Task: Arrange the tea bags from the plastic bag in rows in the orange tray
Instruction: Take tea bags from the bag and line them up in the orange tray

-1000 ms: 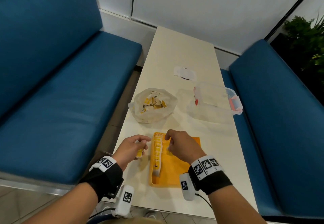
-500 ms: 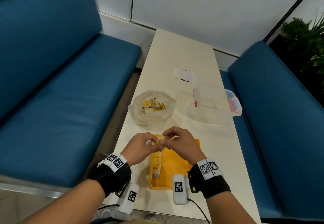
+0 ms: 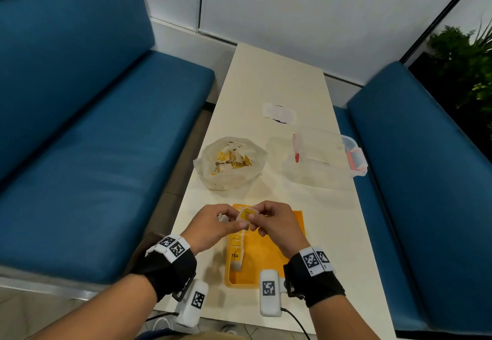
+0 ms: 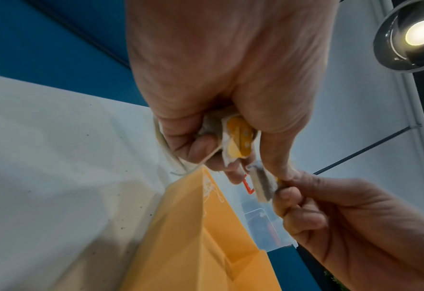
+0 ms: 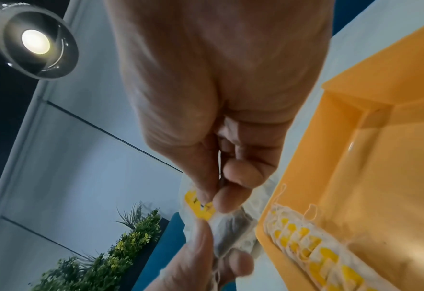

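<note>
The orange tray [image 3: 269, 254] lies at the table's near edge, with one row of tea bags [image 3: 236, 249] along its left wall, also in the right wrist view [image 5: 315, 244]. Both hands meet above the tray's far left corner. My left hand [image 3: 241, 223] grips a small bundle of tea bags [image 4: 235, 137] in its curled fingers, and its thumb pinches one yellow-tagged tea bag [image 3: 246, 214]. My right hand [image 3: 255, 216] pinches that same tea bag [image 5: 202, 209]. The open plastic bag [image 3: 231, 164] holding more tea bags sits beyond the tray.
A clear plastic box with red latches [image 3: 327, 157] stands at the right of the table [image 3: 274, 78], with a white packet [image 3: 279, 112] beyond it. Blue benches [image 3: 93, 153] flank the table. A plant [image 3: 468, 60] is at the far right.
The hands were apart, the left beside the tray and the right over the row. They have come together above the tray's far end and now both pinch one tea bag.
</note>
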The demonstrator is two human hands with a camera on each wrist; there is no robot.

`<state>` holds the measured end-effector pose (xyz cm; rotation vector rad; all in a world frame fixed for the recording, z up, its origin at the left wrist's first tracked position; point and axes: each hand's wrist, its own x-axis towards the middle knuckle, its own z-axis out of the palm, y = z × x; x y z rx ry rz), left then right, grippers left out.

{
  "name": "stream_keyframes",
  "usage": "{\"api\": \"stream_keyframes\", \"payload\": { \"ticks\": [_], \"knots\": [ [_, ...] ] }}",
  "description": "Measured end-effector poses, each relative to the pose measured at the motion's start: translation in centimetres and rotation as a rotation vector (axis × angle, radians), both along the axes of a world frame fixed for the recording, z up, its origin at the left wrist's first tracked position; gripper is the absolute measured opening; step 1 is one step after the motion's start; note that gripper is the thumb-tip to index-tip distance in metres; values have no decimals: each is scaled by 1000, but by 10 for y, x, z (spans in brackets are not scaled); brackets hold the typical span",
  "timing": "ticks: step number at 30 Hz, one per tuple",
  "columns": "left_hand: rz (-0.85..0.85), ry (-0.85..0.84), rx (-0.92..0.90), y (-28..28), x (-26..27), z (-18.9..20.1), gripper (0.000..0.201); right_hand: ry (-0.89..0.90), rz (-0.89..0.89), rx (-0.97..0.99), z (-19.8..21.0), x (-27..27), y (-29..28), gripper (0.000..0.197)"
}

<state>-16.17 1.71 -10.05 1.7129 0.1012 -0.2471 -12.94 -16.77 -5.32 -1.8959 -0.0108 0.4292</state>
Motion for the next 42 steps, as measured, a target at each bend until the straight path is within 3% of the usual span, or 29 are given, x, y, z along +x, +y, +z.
{"api": "stream_keyframes", "payload": {
  "ticks": [6,13,19,42],
  "knots": [
    [70,108,128,8,-2,-19,20,83,76,-154,-18,-6,-12,8],
    [-26,258,238,4,-3,-39,44,297,145,-240,-52,-29,-7,13],
    [-53,282,251,-1,-7,-35,35,397,178,-311,-68,-38,-2,24],
    [-61,316,240,-3,-14,-23,32,293,-2,-422,-77,-41,24,24]
  ]
}}
